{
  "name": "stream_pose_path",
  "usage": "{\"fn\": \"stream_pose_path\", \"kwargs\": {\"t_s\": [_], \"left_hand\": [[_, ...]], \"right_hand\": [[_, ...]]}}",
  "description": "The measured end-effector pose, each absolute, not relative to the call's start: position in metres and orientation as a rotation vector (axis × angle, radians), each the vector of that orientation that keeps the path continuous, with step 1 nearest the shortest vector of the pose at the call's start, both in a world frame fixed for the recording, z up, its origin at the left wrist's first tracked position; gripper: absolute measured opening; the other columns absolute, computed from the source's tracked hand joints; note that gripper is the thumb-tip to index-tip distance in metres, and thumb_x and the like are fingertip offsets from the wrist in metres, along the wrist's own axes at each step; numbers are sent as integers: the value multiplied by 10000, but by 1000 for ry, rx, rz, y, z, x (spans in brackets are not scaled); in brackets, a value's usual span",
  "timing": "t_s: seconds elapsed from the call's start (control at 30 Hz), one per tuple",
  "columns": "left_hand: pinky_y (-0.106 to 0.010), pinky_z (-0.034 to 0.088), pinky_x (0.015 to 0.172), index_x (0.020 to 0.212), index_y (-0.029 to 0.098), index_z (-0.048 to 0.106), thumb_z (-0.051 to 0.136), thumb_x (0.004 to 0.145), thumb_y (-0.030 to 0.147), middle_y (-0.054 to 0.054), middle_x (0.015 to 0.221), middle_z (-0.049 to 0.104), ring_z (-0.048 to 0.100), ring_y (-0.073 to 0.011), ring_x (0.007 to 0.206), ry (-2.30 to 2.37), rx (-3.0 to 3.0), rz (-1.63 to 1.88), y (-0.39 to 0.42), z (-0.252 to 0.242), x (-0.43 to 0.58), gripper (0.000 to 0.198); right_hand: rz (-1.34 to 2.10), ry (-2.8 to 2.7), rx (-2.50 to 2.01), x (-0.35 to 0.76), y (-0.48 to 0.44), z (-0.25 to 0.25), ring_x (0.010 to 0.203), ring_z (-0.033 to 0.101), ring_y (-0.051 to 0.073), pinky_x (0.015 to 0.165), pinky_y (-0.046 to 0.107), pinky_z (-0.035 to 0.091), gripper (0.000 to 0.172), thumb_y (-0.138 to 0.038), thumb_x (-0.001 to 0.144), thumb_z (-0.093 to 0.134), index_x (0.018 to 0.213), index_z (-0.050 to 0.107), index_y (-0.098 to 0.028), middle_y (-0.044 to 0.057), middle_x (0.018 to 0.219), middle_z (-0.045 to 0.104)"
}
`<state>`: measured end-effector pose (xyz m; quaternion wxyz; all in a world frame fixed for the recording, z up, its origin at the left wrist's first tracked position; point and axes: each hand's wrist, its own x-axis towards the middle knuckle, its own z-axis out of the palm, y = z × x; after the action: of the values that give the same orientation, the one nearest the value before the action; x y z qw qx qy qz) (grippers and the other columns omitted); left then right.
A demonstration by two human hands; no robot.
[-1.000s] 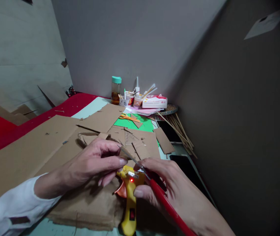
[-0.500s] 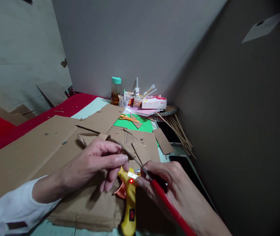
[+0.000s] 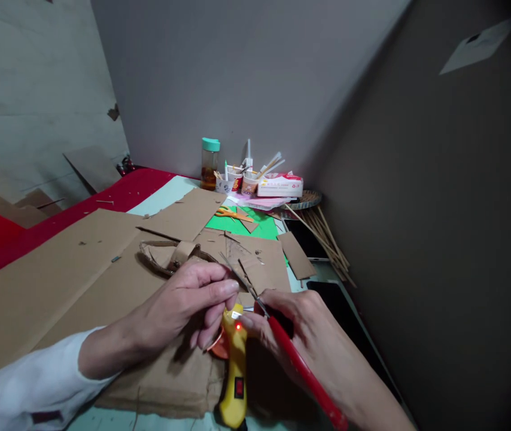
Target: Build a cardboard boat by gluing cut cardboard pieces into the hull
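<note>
My right hand (image 3: 313,341) is closed around a red-handled tool (image 3: 304,368) with a long, thin metal tip pointing up and left. Its thumb is close to the top of a yellow glue gun (image 3: 236,371), which shows a lit red light and an orange trigger. My left hand (image 3: 201,296) is closed in a pinch beside the metal tip. Whatever lies between its fingertips is hidden. Just behind its knuckles lies a curved, slipper-shaped cardboard piece (image 3: 157,254) with a band across it, partly covered by the hand.
Large cardboard sheets (image 3: 98,257) spread across the table. Farther back are orange scissors (image 3: 233,214) on green paper (image 3: 262,224), a teal-lidded bottle (image 3: 209,164), cups of sticks (image 3: 249,184) and a tissue box (image 3: 280,185). Wooden sticks (image 3: 329,242) lie along the right wall.
My left hand has shifted slightly right, uncovering more of the slipper-shaped piece and its band. The red-handled tool has moved slightly left and turned a little steeper.
</note>
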<state>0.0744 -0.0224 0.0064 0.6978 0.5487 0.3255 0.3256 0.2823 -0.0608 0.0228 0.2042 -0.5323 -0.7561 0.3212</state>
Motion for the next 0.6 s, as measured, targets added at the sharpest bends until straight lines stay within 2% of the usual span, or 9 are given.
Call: {"fn": "stream_pose_path", "kwargs": {"t_s": [0.13,0.33,0.5,0.6], "left_hand": [[-122,335,360,655,165,530,693,899,434,44,450,519,473,-52,329,704,1134,722,-21,4,80,399],[-109,362,341,661,162,524,679,928,408,57,469,511,461,-42,316,669,1086,711,-16,1,83,395],[-134,459,365,832,135,648,680,930,417,8,590,633,574,-81,385,658,1098,674,-17,4,81,300],[-138,464,395,859,159,610,626,963,454,-3,634,654,580,-82,422,650,1170,591,-23,7,79,313]], "right_hand": [[834,-2122,-1531,286,-60,20,583,292,121,544,274,237,452,-472,1004,595,674,423,-214,-53,618,345],[838,-2122,-1484,290,-61,24,575,234,109,512,259,234,472,-481,1003,588,655,434,-201,-56,591,343],[811,-1905,-1493,298,-53,32,566,287,103,500,259,242,562,-610,941,608,603,434,-197,-42,576,351],[872,-1733,-1395,300,-49,36,537,338,101,487,248,275,520,-623,924,629,652,510,-196,-41,569,401]]}}
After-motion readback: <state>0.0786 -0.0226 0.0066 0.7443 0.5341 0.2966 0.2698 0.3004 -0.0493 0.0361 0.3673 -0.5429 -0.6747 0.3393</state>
